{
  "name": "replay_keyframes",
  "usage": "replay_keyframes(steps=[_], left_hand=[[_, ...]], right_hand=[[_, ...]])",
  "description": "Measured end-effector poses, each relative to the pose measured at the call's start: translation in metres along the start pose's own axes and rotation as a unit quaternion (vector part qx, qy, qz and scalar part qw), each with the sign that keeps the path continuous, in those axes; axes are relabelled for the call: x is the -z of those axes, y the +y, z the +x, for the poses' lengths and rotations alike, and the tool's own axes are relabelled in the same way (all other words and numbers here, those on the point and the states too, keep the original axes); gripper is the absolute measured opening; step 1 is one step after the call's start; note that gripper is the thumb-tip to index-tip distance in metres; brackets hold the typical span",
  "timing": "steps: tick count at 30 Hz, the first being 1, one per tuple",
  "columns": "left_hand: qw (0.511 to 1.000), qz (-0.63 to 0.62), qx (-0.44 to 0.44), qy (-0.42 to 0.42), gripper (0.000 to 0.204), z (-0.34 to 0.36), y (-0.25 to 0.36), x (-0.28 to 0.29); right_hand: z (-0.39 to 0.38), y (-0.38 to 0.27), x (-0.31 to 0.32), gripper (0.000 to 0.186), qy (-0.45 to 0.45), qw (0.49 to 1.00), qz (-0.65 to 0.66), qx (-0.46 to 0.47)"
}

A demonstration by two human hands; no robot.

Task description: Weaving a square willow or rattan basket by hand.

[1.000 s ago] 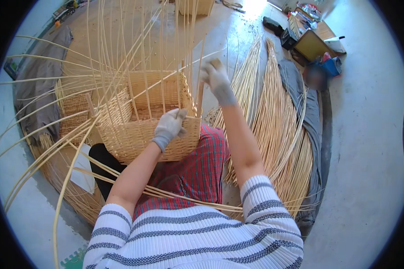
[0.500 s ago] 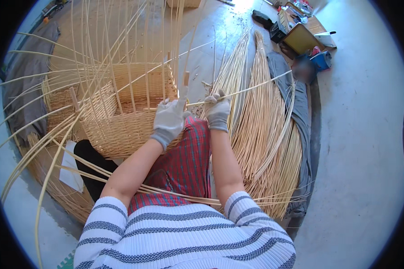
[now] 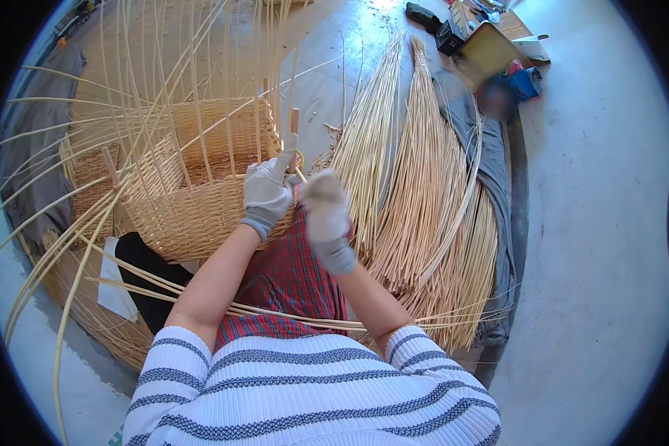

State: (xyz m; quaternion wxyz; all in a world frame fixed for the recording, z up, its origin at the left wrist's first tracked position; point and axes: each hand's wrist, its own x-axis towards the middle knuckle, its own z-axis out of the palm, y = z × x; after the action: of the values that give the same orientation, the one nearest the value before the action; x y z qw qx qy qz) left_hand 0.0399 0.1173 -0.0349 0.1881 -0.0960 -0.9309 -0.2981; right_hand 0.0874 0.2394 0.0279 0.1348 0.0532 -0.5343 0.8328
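A rectangular wicker basket [image 3: 193, 215] rests at a tilt by my lap, its pale upright stakes standing up from the walls. At its near right corner, beside a flat wooden corner post [image 3: 293, 123], my left hand [image 3: 266, 192] in a whitish glove is closed over the rim, thumb upward. A short length of willow rod [image 3: 302, 175] shows between that corner and my right hand [image 3: 325, 208]. The right hand is gloved too and smeared by motion; its fingers appear closed round the rod. The rod's far end cannot be made out.
Bundles of peeled willow rods [image 3: 409, 208] lie right of the basket on a grey cloth [image 3: 498, 178]. Long loose rods [image 3: 52, 253] fan out leftward, and several cross my lap. A darker woven piece [image 3: 93, 186] lies at left. Boxes [image 3: 490, 56] stand at the far right.
My right hand has swung in toward the basket corner and slightly down. The long rod stretching out to the right no longer shows there. My left hand stays at the corner; the view has shifted slightly.
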Motion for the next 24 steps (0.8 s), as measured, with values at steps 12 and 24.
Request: replay_keyframes(steps=[12, 24], left_hand=[[0.850, -0.512, 0.099, 0.075, 0.015, -0.057, -0.035, 0.115], [0.952, -0.268, 0.088, 0.115, 0.037, 0.132, -0.004, 0.111]], right_hand=[[0.101, 0.030, 0.008, 0.059, -0.222, 0.895, -0.325, -0.210], [0.072, 0.044, -0.015, 0.041, -0.112, 0.821, -0.558, -0.037]])
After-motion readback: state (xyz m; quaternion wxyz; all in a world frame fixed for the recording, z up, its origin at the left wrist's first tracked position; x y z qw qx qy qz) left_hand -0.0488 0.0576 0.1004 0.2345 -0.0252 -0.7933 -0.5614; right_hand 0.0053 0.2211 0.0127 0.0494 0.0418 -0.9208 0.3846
